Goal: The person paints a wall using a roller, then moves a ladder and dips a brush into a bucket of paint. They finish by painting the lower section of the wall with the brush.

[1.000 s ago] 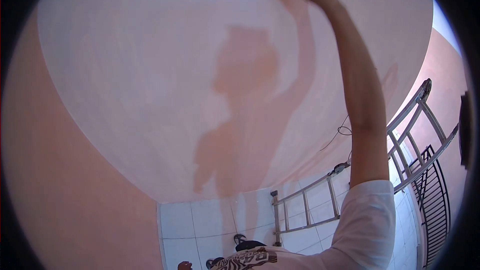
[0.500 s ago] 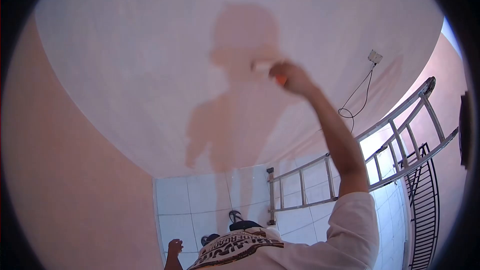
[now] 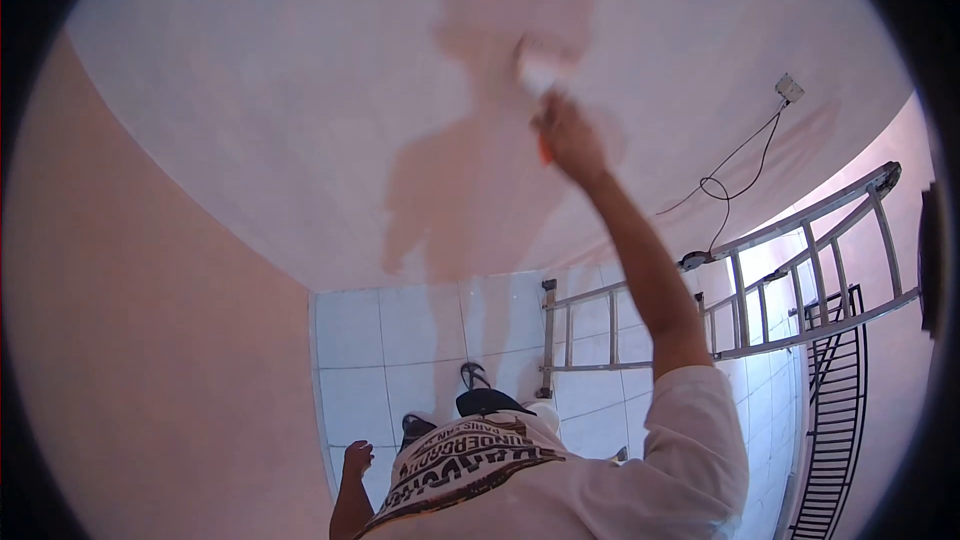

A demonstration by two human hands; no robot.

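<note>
The wall (image 3: 300,90) in front of me is big and pale, a soft pinkish white. My own shadow (image 3: 490,140) falls dark on it, with the head up high and one arm raised. A second wall (image 3: 150,360) on my left looks more peach in color, and the two walls meet in a corner. Down below, the floor (image 3: 390,360) is made of pale square tiles with thin lines between them.

My right hand (image 3: 568,140) is up high, with the arm stretched out. Its fingers are closed tight around the orange handle of a paint roller (image 3: 540,70). The white fuzzy end of the roller is touching the wall, right on the shadow of my head.

My left hand (image 3: 357,460) hangs down low by my side, near the floor tiles. It looks small here and I cannot tell if it is clenched or loose. I see nothing in it.

A metal ladder (image 3: 780,280) leans along the wall on my right, with its foot on the tiles. Above it, a small white box (image 3: 789,89) sits on the wall, and a thin dark wire (image 3: 725,175) hangs down from it in a loop. A black railing (image 3: 835,420) with many bars is at the far right. My white shirt (image 3: 560,490) has dark letters on the front.
</note>
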